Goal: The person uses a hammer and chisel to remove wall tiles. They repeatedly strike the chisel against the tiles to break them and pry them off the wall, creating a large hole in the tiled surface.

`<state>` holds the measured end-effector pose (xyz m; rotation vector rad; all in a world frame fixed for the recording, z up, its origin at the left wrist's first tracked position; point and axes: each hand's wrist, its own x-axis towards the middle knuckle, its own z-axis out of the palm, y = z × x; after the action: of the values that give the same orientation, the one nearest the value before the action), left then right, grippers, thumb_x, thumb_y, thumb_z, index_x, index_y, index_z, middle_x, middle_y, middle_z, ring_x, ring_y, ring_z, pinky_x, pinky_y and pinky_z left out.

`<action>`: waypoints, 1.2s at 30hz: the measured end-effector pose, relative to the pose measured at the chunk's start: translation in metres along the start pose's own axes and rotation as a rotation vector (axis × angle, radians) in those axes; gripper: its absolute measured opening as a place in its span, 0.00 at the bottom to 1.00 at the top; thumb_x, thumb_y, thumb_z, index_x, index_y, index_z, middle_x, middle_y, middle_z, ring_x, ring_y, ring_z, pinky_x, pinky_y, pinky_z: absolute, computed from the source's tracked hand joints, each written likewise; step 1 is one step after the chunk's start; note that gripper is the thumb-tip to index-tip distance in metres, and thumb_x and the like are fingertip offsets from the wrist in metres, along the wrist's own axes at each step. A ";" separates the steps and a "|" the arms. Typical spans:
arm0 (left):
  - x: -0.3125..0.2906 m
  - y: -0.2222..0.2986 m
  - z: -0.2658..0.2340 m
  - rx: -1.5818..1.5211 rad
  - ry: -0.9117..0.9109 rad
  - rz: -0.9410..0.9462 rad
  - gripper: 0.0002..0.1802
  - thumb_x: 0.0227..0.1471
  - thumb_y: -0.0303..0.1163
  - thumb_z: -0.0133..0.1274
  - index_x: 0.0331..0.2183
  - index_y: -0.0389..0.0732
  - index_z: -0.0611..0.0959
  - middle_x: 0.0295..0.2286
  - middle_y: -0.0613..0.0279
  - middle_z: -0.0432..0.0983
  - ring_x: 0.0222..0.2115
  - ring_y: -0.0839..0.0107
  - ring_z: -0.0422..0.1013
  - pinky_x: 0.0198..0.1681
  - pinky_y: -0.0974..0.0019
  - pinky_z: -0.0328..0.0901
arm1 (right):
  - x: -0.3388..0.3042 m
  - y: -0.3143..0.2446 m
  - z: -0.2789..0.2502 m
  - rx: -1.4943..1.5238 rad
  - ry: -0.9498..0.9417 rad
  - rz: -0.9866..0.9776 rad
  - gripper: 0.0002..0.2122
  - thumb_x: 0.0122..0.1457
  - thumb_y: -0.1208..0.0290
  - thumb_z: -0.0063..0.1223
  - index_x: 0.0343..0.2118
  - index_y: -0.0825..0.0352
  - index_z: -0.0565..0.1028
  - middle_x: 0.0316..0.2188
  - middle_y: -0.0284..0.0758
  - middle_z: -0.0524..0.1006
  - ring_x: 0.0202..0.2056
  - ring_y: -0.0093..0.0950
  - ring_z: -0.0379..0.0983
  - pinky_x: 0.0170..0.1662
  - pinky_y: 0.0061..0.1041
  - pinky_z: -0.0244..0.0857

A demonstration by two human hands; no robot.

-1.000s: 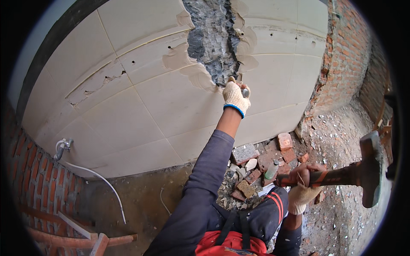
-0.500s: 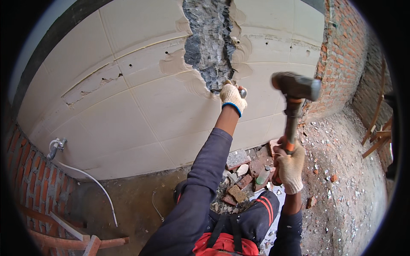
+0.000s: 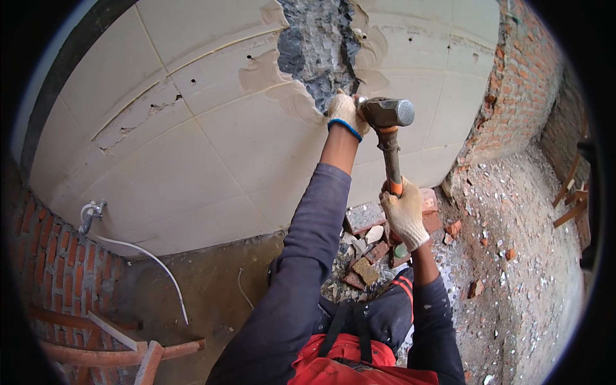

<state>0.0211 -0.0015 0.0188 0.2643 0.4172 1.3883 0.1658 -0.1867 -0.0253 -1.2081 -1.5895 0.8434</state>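
Metal hammerhead (image 3: 385,113) now nearer left hand (image 3: 345,114)

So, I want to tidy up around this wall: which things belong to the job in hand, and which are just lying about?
In use:
Hammer, in the right gloved hand
Left gloved hand, closed on a mostly hidden tool
Broken strip of wall

Apparently lying about:
Brick pieces
Greenish bottle, partly hidden
Wooden pieces
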 end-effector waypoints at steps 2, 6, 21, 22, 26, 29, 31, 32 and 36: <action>0.002 0.002 0.003 -0.131 -0.018 0.145 0.09 0.56 0.38 0.37 0.30 0.48 0.71 0.27 0.69 0.68 0.29 0.73 0.66 0.34 0.69 0.64 | -0.012 0.002 -0.012 0.179 0.025 -0.008 0.01 0.45 0.80 0.47 0.23 0.69 0.68 0.16 0.27 0.69 0.17 0.16 0.62 0.21 0.18 0.59; 0.000 0.004 0.009 -0.277 0.272 0.112 0.07 0.53 0.29 0.38 0.31 0.47 0.72 0.26 0.69 0.69 0.26 0.77 0.68 0.24 0.71 0.66 | -0.036 -0.042 -0.067 0.439 0.231 -0.160 0.09 0.47 0.79 0.49 0.34 0.70 0.68 0.16 0.30 0.69 0.14 0.17 0.63 0.17 0.15 0.56; -0.004 0.005 0.010 2.317 0.323 0.376 0.12 0.52 0.35 0.41 0.38 0.47 0.76 0.39 0.66 0.72 0.43 0.73 0.68 0.37 0.64 0.67 | 0.021 -0.015 -0.003 0.037 -0.059 0.132 0.02 0.44 0.82 0.44 0.22 0.70 0.69 0.14 0.31 0.68 0.17 0.19 0.64 0.21 0.21 0.60; -0.007 0.006 0.012 2.302 0.345 0.389 0.12 0.50 0.36 0.42 0.37 0.47 0.76 0.40 0.66 0.72 0.43 0.73 0.68 0.38 0.65 0.67 | 0.018 -0.008 -0.006 -0.036 -0.016 0.036 0.02 0.45 0.81 0.45 0.24 0.69 0.69 0.14 0.29 0.68 0.17 0.18 0.63 0.22 0.20 0.59; -0.009 0.008 0.020 1.995 0.397 0.501 0.13 0.47 0.37 0.46 0.37 0.47 0.77 0.41 0.66 0.73 0.43 0.73 0.69 0.39 0.67 0.67 | -0.007 -0.022 -0.062 0.224 -0.008 -0.119 0.05 0.47 0.81 0.48 0.29 0.68 0.69 0.17 0.28 0.69 0.15 0.14 0.62 0.16 0.15 0.56; 0.000 0.002 0.016 0.332 0.250 0.250 0.12 0.49 0.36 0.44 0.37 0.47 0.76 0.39 0.66 0.73 0.39 0.74 0.69 0.36 0.68 0.66 | -0.026 -0.059 -0.103 0.399 0.443 -0.298 0.12 0.47 0.78 0.51 0.37 0.70 0.68 0.18 0.29 0.67 0.15 0.15 0.61 0.16 0.14 0.53; 0.009 -0.001 0.012 0.013 0.255 0.165 0.11 0.50 0.35 0.43 0.37 0.47 0.75 0.37 0.67 0.73 0.37 0.74 0.69 0.34 0.68 0.66 | -0.018 -0.090 -0.127 0.562 0.515 -0.647 0.11 0.48 0.73 0.42 0.34 0.73 0.65 0.17 0.30 0.62 0.16 0.18 0.57 0.20 0.15 0.53; 0.013 -0.001 0.011 -0.020 0.261 0.153 0.11 0.50 0.34 0.43 0.37 0.47 0.74 0.36 0.67 0.73 0.36 0.75 0.69 0.33 0.68 0.66 | -0.010 -0.108 -0.140 0.529 0.458 -0.801 0.06 0.44 0.74 0.37 0.25 0.70 0.63 0.15 0.30 0.57 0.17 0.20 0.53 0.21 0.17 0.52; 0.018 0.000 0.007 0.251 0.235 0.193 0.09 0.53 0.32 0.40 0.37 0.46 0.73 0.34 0.67 0.72 0.32 0.75 0.69 0.30 0.69 0.66 | 0.012 -0.123 -0.125 0.574 0.597 -0.979 0.02 0.42 0.80 0.38 0.18 0.67 0.64 0.16 0.30 0.58 0.18 0.20 0.56 0.22 0.18 0.55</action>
<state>0.0262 0.0164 0.0233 0.3551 0.7806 1.5635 0.2438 -0.2118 0.1298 -0.1466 -1.1015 0.2070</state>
